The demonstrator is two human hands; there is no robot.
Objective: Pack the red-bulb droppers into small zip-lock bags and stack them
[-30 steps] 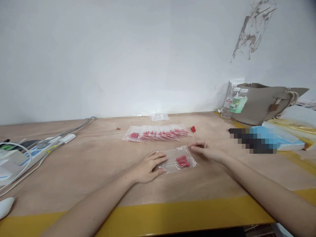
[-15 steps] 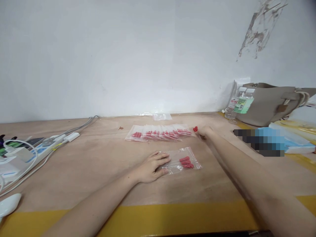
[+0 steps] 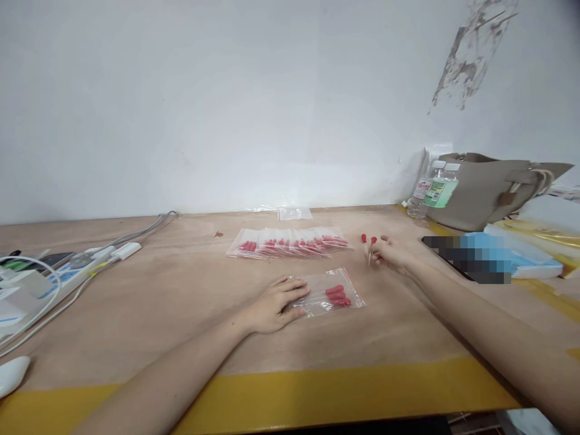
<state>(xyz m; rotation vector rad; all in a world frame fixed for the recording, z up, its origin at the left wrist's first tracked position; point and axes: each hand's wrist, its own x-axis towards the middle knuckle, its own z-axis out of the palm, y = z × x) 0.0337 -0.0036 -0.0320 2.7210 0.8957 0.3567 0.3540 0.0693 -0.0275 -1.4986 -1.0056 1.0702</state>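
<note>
My left hand (image 3: 276,307) lies flat with its fingers spread, pressing the left end of a clear zip bag (image 3: 317,305) on the table. Inside that bag are red rubber bulbs (image 3: 338,296), side by side near its zip end. Farther right, my right hand (image 3: 390,254) has its fingertips closed at a small dropper with a red bulb (image 3: 373,240) and a thin pale stem. Just left of it is a second red-bulbed dropper (image 3: 364,238); whether the fingers touch this one I cannot tell.
Several filled zip bags (image 3: 290,243) overlap in a row behind my hands. An empty bag (image 3: 294,214) lies by the wall. A power strip (image 3: 86,269) with cables is on the left. At right are bottles (image 3: 437,190), a grey handbag (image 3: 480,190) and a blue packet (image 3: 493,254).
My right hand has drawn a little right and nearer, and two red-bulbed droppers now show apart at its fingertips. My left hand stays on the bag. The view has shifted slightly.
</note>
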